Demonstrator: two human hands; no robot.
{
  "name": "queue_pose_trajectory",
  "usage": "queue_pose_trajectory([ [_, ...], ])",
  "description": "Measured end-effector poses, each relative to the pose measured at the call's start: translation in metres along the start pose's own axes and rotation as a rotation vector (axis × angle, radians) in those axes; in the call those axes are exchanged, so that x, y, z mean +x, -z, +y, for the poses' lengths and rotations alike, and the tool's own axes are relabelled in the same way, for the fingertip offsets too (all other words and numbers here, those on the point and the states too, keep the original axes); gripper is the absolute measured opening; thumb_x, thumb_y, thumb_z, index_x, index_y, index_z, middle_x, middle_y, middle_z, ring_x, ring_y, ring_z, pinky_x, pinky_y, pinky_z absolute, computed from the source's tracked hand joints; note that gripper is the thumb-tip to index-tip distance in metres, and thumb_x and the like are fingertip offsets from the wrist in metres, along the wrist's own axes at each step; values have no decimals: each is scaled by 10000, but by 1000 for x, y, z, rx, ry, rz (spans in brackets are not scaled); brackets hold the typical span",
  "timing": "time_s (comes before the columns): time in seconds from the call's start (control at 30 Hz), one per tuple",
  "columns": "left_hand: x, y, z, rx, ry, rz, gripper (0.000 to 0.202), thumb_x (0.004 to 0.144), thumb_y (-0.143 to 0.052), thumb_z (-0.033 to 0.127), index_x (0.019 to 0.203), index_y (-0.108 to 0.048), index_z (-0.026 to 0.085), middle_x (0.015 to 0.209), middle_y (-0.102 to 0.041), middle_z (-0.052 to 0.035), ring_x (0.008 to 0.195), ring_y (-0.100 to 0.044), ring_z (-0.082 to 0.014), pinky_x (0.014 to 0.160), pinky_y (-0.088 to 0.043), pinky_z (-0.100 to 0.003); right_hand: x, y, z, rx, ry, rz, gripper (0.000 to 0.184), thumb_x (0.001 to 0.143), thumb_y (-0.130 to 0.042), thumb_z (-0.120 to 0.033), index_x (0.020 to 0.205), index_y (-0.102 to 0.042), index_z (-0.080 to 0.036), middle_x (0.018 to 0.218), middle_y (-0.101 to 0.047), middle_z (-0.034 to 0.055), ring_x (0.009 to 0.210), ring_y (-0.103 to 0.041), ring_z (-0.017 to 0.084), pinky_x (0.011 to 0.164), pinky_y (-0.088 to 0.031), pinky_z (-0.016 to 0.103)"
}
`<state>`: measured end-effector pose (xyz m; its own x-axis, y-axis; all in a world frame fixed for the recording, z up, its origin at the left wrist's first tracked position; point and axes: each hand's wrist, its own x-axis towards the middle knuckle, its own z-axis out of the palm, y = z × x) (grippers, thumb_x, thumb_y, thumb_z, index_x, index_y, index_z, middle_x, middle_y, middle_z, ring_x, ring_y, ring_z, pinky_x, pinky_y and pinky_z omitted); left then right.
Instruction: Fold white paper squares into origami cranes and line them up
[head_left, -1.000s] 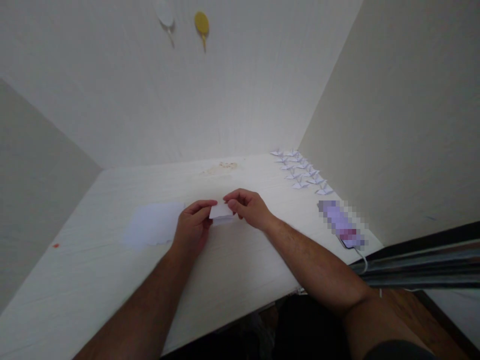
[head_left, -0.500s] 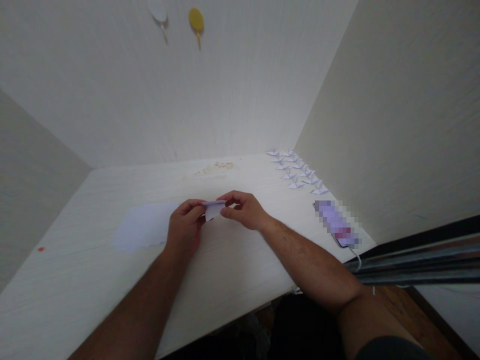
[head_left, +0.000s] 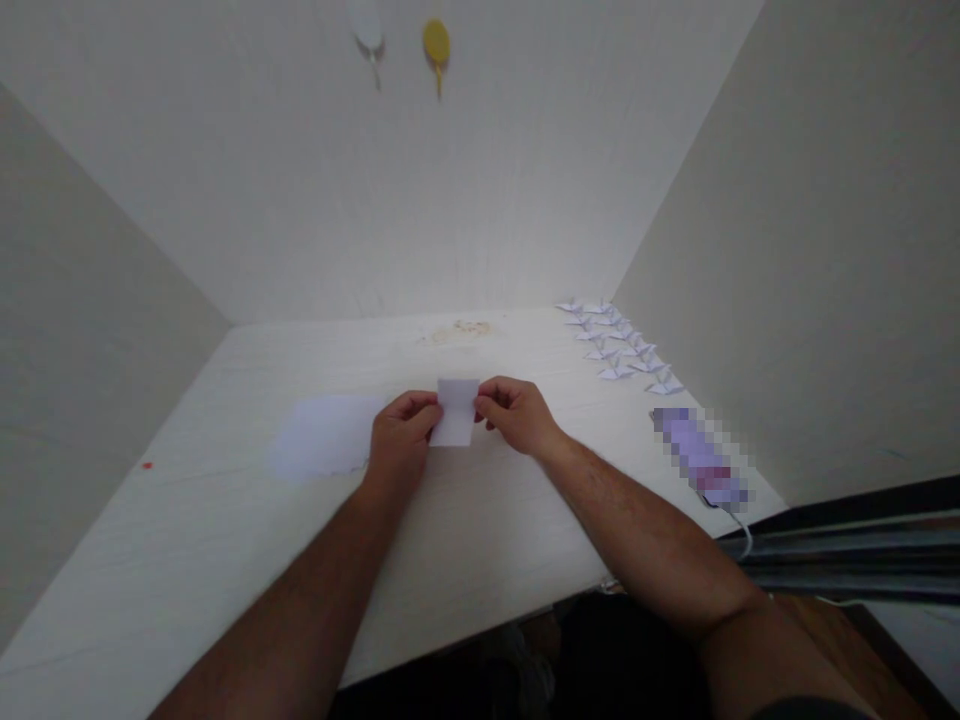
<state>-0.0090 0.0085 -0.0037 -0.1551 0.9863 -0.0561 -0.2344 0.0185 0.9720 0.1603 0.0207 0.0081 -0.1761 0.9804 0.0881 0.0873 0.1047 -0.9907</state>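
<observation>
A small white piece of paper [head_left: 454, 415] is held up above the middle of the table, with a faint crease running across it. My left hand [head_left: 403, 432] pinches its left edge between thumb and fingers. On the opposite edge, my right hand [head_left: 517, 412] grips it the same way. Left of my left hand lies a larger pale stack or sheet of paper [head_left: 322, 435], partly covered by that hand. Several folded white paper cranes [head_left: 615, 372] stand in rows at the back right of the table.
A phone [head_left: 697, 455], blurred out, lies on the right with a white cable [head_left: 746, 540] attached. The white table [head_left: 435, 560] meets walls at the back and sides. A yellow hook [head_left: 436, 42] and a white hook [head_left: 369, 35] are on the back wall. A red spot [head_left: 147, 465] marks the left.
The paper, folded over along its top before, is now opened out flatter and faces me. Both hands still hold its sides. The whole view has shifted, so things appear further right.
</observation>
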Motion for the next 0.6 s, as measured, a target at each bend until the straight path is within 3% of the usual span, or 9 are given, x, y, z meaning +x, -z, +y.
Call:
queue_pose_trajectory([
  [0.27,-5,-3,5,65,-16,8,290,631,-782,301,868,-667,177,706,-694,-17,603,-599,-153,565,-439,-258,0,0,-4,5,-39,6,145,767,-628,-306,720,-591,-174,586,-641,-18,489,-543,81,492,-442,207],
  [0.47,-11,-7,13,325,-243,86,159,621,-768,189,713,-639,192,707,-672,7,592,-573,-124,537,-421,-217,-1,-1,-3,-134,-7,41,140,768,-631,-304,718,-618,-173,599,-637,-14,526,-552,87,514,-419,206],
  [0.6,-14,-8,11,406,-264,57,99,644,-737,162,730,-709,202,695,-681,7,556,-562,-125,508,-404,-220,-1,0,-1,-238,42,60,162,771,-622,-323,702,-625,-177,593,-605,-24,543,-515,90,516,-375,211],
])
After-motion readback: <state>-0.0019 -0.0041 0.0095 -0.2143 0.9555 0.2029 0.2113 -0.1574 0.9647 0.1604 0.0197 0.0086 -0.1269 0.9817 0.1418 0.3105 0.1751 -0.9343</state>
